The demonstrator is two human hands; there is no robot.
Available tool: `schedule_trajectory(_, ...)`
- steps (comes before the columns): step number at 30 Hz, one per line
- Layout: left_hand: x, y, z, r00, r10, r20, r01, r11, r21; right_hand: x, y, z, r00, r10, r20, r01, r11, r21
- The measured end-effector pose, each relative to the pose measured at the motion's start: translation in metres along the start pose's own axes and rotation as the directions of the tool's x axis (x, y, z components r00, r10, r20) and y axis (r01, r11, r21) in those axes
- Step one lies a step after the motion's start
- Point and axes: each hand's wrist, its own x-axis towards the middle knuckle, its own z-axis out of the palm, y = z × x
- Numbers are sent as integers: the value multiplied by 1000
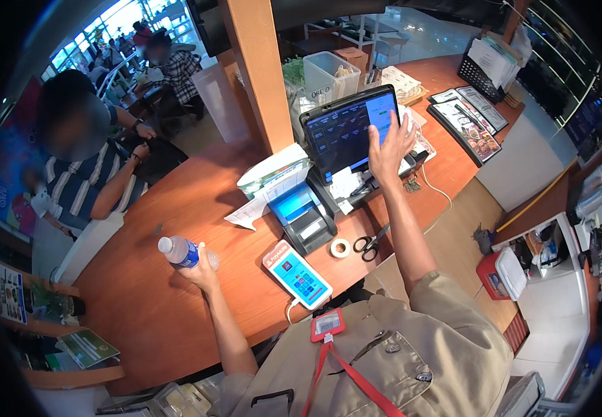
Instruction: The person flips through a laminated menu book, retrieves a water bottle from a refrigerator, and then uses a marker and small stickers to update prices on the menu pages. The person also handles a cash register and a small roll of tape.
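Observation:
My left hand (201, 271) is wrapped around a plastic water bottle (173, 247) with a blue label and white cap, held over the wooden counter (144, 292). My right hand (390, 146) is spread in front of a tablet (340, 140) propped up in a black case. Its fingers overlap the right side of the lit screen; whether they touch the glass I cannot tell. Beside the tablet stands a black receipt printer (309, 224) with a blue-lit top. A white payment terminal (298, 275) with a lit screen lies nearer to me.
Black scissors (367, 247) and a tape roll (340, 248) lie near the counter's front edge. Menus (468, 130) rest at the right, below a black document basket (481, 73). A wooden post (256, 73) rises behind the printer. Across the counter is a person in a striped shirt (92, 182).

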Motion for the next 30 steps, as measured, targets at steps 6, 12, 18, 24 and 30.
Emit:
schedule_trajectory(6,-16,-9,8,994,-104,16,105,994,-42,-17,-16,4,946,-295,131,293,955,39)
schedule_trajectory(12,-20,-5,7,982,-177,58,179,983,-33,-13,-29,7,937,-298,179,304,953,-5)
schedule_trajectory(18,-60,16,-17,986,-162,-49,160,986,-44,-28,-22,-11,940,-311,138,287,942,173)
schedule_trajectory(24,-136,100,-45,604,-466,646,339,884,321,-49,-25,-13,893,-386,231,359,921,152)
schedule_trajectory(30,-154,120,-14,440,-509,740,694,715,79,-48,-31,-9,915,-354,194,313,926,210)
